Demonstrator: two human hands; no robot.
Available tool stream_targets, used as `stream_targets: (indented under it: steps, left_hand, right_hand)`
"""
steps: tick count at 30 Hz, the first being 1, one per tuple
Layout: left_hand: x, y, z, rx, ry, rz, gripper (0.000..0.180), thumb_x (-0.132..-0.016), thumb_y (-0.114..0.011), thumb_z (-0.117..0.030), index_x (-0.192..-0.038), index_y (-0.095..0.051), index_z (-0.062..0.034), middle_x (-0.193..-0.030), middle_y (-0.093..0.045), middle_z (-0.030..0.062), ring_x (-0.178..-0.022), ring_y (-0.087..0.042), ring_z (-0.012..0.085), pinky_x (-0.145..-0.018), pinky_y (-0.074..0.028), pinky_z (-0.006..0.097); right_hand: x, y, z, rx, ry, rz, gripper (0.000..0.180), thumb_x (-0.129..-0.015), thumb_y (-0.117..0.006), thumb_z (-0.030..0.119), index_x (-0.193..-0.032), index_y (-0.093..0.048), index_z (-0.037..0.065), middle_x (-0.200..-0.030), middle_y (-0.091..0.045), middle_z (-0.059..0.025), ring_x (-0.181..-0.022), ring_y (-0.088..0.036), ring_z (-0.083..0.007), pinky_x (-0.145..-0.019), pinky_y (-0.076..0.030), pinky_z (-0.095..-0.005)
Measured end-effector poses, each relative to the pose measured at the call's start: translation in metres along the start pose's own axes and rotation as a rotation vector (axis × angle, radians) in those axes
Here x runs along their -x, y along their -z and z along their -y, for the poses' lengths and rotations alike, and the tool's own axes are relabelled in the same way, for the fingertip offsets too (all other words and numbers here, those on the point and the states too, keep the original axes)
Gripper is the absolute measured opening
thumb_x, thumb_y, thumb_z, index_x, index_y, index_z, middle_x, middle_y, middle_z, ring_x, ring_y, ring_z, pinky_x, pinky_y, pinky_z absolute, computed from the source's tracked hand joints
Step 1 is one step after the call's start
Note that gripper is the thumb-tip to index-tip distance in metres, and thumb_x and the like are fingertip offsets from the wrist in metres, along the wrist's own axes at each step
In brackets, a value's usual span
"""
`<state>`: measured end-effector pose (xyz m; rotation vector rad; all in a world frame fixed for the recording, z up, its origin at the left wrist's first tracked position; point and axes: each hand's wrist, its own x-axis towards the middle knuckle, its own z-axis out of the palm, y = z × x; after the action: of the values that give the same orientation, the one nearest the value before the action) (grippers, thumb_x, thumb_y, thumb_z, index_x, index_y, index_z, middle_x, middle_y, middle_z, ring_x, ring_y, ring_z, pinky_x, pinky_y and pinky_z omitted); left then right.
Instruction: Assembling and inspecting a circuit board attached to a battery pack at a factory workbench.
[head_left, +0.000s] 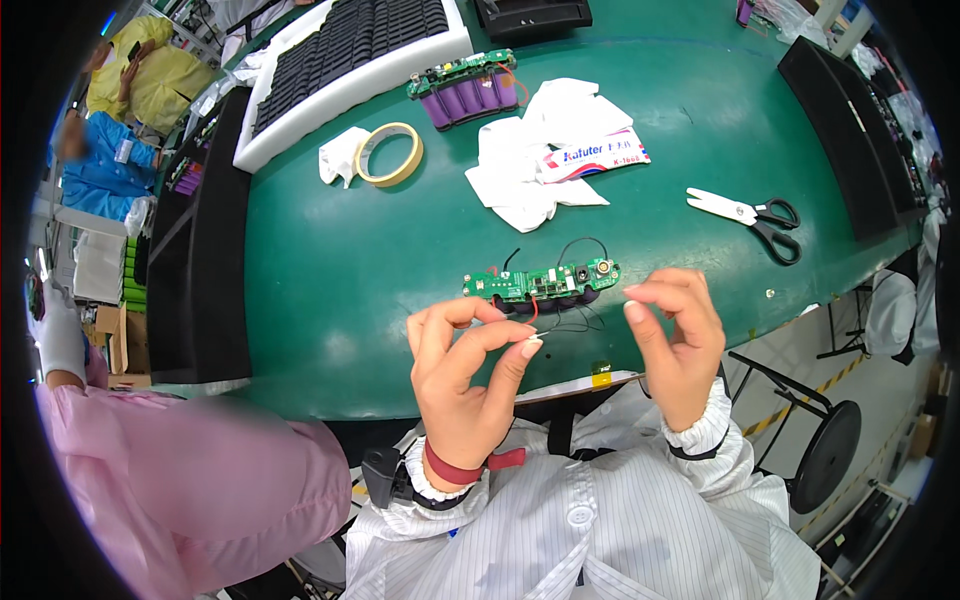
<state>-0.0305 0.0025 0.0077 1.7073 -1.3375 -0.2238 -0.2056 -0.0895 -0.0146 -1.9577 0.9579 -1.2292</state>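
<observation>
In front of me on the table lies a long, narrow green circuit board (545, 284) with black parts beneath its near edge. Red and black wires come off it. My left hand (455, 380), a red band at its wrist, is closed at the board's near side. Its thumb and index finger pinch the end of a thin wire (547, 332); the very tip is too small to make out. My right hand (685, 345) hovers by the board's right end, holding nothing, thumb and index finger apart.
Black-handled scissors (770, 222) lie at right. Beyond the board are white cloths (515, 160), a glue tube (610, 155), a tape roll (416, 158) and a purple battery pack (470, 100). Black bins (200, 270) flank the table. A person's pink sleeve (210, 490) is close at left.
</observation>
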Motion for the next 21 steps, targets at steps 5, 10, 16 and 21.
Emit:
stream_targets:
  steps: [5, 10, 16, 21]
  left_hand:
    - [-0.004, -0.003, -0.002, 0.116, -0.025, 0.021, 0.011, -0.078, -0.076, -0.003, -0.088, -0.070, -0.0030, -0.089, -0.071, 0.0081, -0.089, -0.061, 0.0234, -0.083, -0.046, 0.035]
    - [-0.009, -0.011, -0.008, 0.117, -0.095, 0.036, 0.012, -0.077, -0.076, 0.000, -0.088, -0.070, -0.0027, -0.089, -0.071, 0.0076, -0.086, -0.062, 0.0238, -0.082, -0.047, 0.035]
    - [-0.018, -0.004, -0.009, 0.018, -0.173, 0.024, 0.016, -0.076, -0.076, 0.000, -0.091, -0.072, -0.0038, -0.093, -0.070, 0.0081, -0.088, -0.061, 0.0256, -0.082, -0.047, 0.036]
    - [-0.041, 0.000, -0.006, -0.126, -0.260, 0.026, 0.020, -0.072, -0.077, -0.001, -0.091, -0.075, -0.0081, -0.100, -0.067, 0.0068, -0.095, -0.056, 0.0268, -0.079, -0.046, 0.036]
  right_hand:
    - [-0.001, 0.006, 0.002, -0.004, 0.021, 0.031, 0.021, -0.077, -0.077, 0.002, -0.096, -0.074, 0.010, -0.089, -0.066, -0.0050, -0.078, -0.056, -0.0214, -0.070, -0.046, -0.0314]
    - [-0.001, -0.010, 0.008, 0.090, 0.221, 0.106, 0.030, -0.072, -0.079, 0.002, -0.099, -0.075, 0.014, -0.093, -0.069, 0.0008, -0.078, -0.055, -0.0210, -0.068, -0.046, -0.0306]
    - [-0.008, -0.015, 0.009, 0.183, 0.233, 0.097, 0.029, -0.073, -0.077, 0.003, -0.100, -0.075, 0.015, -0.093, -0.066, 0.0005, -0.080, -0.052, -0.0214, -0.070, -0.044, -0.0314]
    - [-0.016, -0.016, 0.010, 0.280, 0.171, 0.072, 0.024, -0.075, -0.078, 0.005, -0.096, -0.075, 0.016, -0.105, -0.058, -0.0035, -0.094, -0.048, -0.0257, -0.077, -0.041, -0.0345]
